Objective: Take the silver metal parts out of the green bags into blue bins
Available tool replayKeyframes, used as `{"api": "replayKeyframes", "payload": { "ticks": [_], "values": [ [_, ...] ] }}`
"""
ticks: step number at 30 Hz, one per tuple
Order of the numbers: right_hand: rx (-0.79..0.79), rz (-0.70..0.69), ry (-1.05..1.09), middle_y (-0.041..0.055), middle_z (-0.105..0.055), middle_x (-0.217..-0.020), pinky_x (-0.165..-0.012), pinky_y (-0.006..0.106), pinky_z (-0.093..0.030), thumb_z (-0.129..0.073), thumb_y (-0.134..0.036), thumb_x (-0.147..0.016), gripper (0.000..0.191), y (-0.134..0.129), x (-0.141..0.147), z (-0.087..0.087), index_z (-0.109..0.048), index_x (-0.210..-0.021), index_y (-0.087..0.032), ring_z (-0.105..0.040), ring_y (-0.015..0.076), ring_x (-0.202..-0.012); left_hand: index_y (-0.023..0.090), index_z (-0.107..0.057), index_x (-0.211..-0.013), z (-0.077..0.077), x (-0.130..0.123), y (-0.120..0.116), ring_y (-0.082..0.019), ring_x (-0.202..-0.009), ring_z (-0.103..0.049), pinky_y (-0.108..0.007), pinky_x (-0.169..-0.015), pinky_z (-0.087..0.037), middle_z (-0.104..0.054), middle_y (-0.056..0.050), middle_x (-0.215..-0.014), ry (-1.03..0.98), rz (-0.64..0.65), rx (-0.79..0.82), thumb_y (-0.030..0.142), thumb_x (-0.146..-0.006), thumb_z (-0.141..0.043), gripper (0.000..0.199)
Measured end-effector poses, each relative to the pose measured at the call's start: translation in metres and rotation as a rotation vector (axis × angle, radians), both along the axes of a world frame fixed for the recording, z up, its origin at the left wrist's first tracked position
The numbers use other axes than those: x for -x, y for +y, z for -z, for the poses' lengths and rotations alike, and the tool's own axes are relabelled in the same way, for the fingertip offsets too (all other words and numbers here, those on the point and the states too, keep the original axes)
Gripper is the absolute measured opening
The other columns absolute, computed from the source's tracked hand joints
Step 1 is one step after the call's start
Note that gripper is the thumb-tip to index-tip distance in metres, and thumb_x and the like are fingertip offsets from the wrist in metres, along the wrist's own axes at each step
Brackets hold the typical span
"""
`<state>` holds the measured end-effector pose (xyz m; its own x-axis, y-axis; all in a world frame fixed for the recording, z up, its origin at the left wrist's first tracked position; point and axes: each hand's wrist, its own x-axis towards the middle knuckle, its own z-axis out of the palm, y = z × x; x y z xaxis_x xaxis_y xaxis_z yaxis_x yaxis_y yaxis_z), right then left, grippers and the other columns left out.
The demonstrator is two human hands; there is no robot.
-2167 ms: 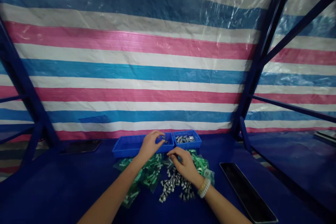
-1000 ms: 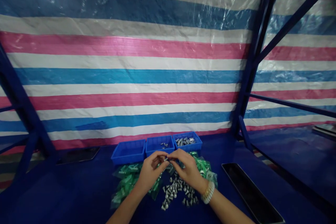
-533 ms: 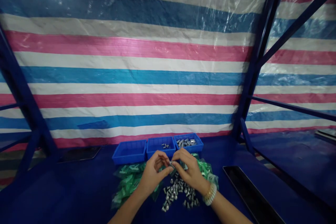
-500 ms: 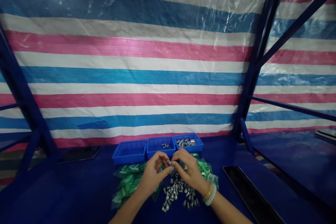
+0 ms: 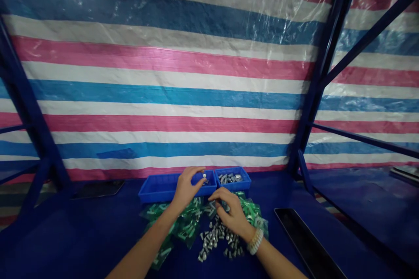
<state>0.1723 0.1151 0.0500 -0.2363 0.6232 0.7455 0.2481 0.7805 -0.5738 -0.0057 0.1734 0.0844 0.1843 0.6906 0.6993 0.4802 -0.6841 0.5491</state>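
My left hand reaches over the middle of several blue plastic bins, pinching a small silver metal part between its fingertips. The middle bin lies partly behind that hand, and the right bin holds a heap of silver parts. My right hand, with a beaded bracelet on its wrist, rests curled over green-printed plastic bags and beside a loose pile of silver bolts. Whether its fingers hold anything is hidden.
A dark flat tray lies on the blue table to the right of my hands, and a dark slab lies at the back left. Blue steel posts and a striped tarpaulin stand behind the table.
My hands, together over the bags and bolts earlier, have parted. The left has moved forward over the bins with a small part, and the right has dropped towards the bags and bolts.
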Motion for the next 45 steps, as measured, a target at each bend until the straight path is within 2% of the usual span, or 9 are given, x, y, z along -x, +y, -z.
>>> {"api": "replayKeyframes", "payload": {
  "ticks": [4,9,11,15,19,26,30,36,45],
  "values": [
    [-0.028,0.065,0.058,0.0051,-0.065,-0.083,-0.074,0.033,-0.048,-0.048,-0.008,-0.080,0.024,0.003,-0.003,-0.002,-0.066,-0.091,-0.020,-0.060,0.0201,-0.080,0.022,-0.065,-0.104,0.002,0.007,0.000,-0.024,-0.096,-0.062,-0.042,-0.088,-0.047,-0.070,-0.005,-0.101,0.114,-0.037,0.005,0.017,-0.080,-0.062,0.025],
    [-0.053,0.127,0.102,0.0050,-0.065,-0.081,-0.072,0.032,-0.048,-0.047,-0.009,-0.082,0.022,0.002,-0.003,-0.005,-0.066,-0.088,-0.020,-0.060,0.0198,-0.077,0.023,-0.069,-0.087,0.017,0.008,-0.043,-0.022,-0.088,-0.062,-0.034,-0.081,-0.043,-0.072,-0.001,-0.088,0.549,0.238,0.180,0.011,-0.077,-0.064,0.015],
    [-0.051,0.140,0.104,0.0047,-0.065,-0.080,-0.071,0.032,-0.048,-0.047,-0.009,-0.082,0.022,0.002,-0.004,-0.005,-0.066,-0.088,-0.020,-0.060,0.0196,-0.077,0.023,-0.069,-0.088,0.021,0.004,-0.052,-0.023,-0.093,-0.061,-0.034,-0.082,-0.041,-0.071,-0.001,-0.091,0.652,0.259,0.231,0.012,-0.076,-0.067,0.016],
    [-0.052,0.158,0.102,0.0041,-0.065,-0.079,-0.072,0.032,-0.048,-0.047,-0.009,-0.082,0.022,0.003,-0.005,-0.004,-0.066,-0.087,-0.020,-0.061,0.0194,-0.076,0.022,-0.069,-0.086,0.028,-0.002,-0.052,-0.024,-0.095,-0.059,-0.036,-0.087,-0.039,-0.069,-0.002,-0.093,0.677,0.252,0.272,0.013,-0.076,-0.068,0.013],
    [-0.058,0.161,0.096,0.0039,-0.065,-0.078,-0.071,0.032,-0.048,-0.047,-0.010,-0.082,0.022,0.004,-0.006,-0.003,-0.066,-0.088,-0.020,-0.061,0.0193,-0.075,0.020,-0.067,-0.079,0.031,-0.001,-0.048,-0.022,-0.088,-0.060,-0.033,-0.081,-0.043,-0.068,-0.001,-0.084,0.568,0.253,0.287,0.010,-0.075,-0.064,0.011],
    [-0.085,0.136,0.061,0.0047,-0.065,-0.080,-0.072,0.032,-0.048,-0.047,-0.010,-0.084,0.022,0.000,-0.005,-0.006,-0.065,-0.092,-0.020,-0.061,0.0198,-0.077,0.019,-0.061,-0.089,0.024,0.000,-0.048,-0.018,-0.080,-0.065,-0.031,-0.076,-0.051,-0.068,-0.002,-0.084,-0.010,0.283,0.439,0.024,-0.085,-0.055,0.009],
    [-0.093,0.084,0.017,0.0051,-0.066,-0.085,-0.074,0.033,-0.049,-0.048,-0.010,-0.086,0.022,-0.001,-0.002,-0.006,-0.064,-0.097,-0.021,-0.062,0.0194,-0.080,0.018,-0.062,-0.091,0.025,-0.001,-0.046,-0.018,-0.079,-0.065,-0.031,-0.075,-0.052,-0.066,-0.003,-0.086,-0.220,0.322,0.456,0.031,-0.084,-0.058,0.015],
    [-0.081,0.001,-0.006,0.0055,-0.067,-0.090,-0.074,0.031,-0.051,-0.054,-0.010,-0.087,0.021,0.001,0.000,-0.004,-0.063,-0.102,-0.021,-0.062,0.0178,-0.081,0.018,-0.064,-0.098,0.029,0.000,-0.046,-0.019,-0.084,-0.064,-0.033,-0.079,-0.052,-0.067,-0.004,-0.089,-0.322,0.314,0.471,0.031,-0.080,-0.065,0.023],
    [-0.083,-0.015,-0.010,0.0048,-0.066,-0.085,-0.075,0.032,-0.049,-0.056,-0.012,-0.090,0.012,0.000,-0.003,-0.010,-0.065,-0.090,-0.020,-0.061,0.0180,-0.082,0.017,-0.063,-0.096,0.028,-0.004,-0.050,-0.018,-0.081,-0.063,-0.032,-0.078,-0.052,-0.066,-0.004,-0.087,-0.331,0.328,0.480,0.027,-0.075,-0.070,0.025]
  ]
}}
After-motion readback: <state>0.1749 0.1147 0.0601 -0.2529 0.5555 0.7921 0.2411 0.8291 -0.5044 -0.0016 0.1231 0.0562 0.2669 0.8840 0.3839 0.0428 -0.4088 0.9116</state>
